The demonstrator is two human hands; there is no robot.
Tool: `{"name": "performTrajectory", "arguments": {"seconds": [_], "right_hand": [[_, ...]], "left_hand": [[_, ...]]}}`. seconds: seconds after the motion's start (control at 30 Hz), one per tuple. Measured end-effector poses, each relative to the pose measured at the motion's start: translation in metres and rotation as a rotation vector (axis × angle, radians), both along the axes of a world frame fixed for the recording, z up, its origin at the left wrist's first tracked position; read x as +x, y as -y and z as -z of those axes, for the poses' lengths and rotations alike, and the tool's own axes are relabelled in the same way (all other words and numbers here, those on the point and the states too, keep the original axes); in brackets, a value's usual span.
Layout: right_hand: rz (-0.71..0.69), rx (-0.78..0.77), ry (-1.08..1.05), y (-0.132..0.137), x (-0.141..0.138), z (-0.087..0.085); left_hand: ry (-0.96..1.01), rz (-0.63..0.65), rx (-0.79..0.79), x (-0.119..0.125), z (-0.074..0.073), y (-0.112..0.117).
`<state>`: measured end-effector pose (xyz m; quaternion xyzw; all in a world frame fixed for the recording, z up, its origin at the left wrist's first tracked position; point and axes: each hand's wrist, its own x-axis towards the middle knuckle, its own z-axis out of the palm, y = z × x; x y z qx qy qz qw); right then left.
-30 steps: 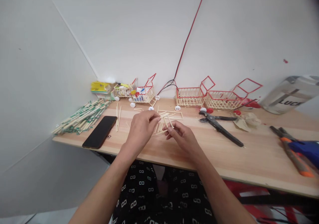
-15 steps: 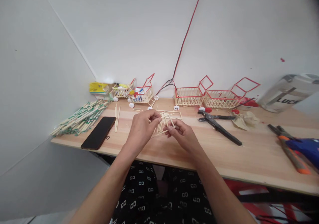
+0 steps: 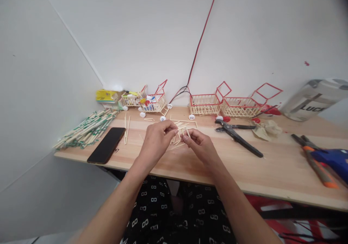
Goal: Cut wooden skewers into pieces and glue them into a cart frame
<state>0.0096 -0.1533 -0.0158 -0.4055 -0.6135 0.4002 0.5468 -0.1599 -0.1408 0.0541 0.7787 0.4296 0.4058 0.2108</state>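
Observation:
My left hand [image 3: 160,137] is closed in a pinch, its fingertips meeting the near end of a small piece made of pale wooden sticks [image 3: 183,131]. On the other side, my right hand [image 3: 200,142] grips that piece between thumb and fingers. The piece has short sticks standing off it; its exact shape is partly hidden by my fingers. Just behind and beneath, several short cut sticks [image 3: 174,140] lie loose on the wooden table [image 3: 179,168]. A thin rectangular stick frame [image 3: 196,123] lies flat at the back of them.
Miniature stick shopping carts [image 3: 205,106] line the wall. Left are a phone [image 3: 107,145] and a bundle of wrapped chopsticks [image 3: 88,128]. Right lie black pruning shears [image 3: 240,139], crumpled paper [image 3: 268,129], orange-handled pliers [image 3: 317,164] and a tilted can [image 3: 315,101].
The stick piece has turned a little in my right hand. My left fingertips have moved slightly right and down, now meeting the piece. The whole view has shifted slightly.

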Motion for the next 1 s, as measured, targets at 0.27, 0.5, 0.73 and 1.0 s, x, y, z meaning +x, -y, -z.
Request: {"name": "performTrajectory", "arguments": {"seconds": [0.27, 0.5, 0.73, 1.0], "right_hand": [[0.027, 0.002, 0.035, -0.0008, 0.0009, -0.0009], [0.054, 0.020, 0.082, 0.0013, 0.0005, -0.0046], [0.025, -0.001, 0.089, -0.0007, 0.0019, -0.0015], [0.033, -0.003, 0.097, -0.0003, 0.0022, 0.0010]], "left_hand": [[0.003, -0.023, -0.008, 0.0015, 0.0000, 0.0002], [-0.005, -0.036, -0.020, 0.0020, -0.0005, 0.0005], [0.005, -0.055, -0.026, 0.0021, 0.0027, 0.0019], [-0.031, -0.035, -0.042, 0.0041, 0.0015, -0.0015]]}}
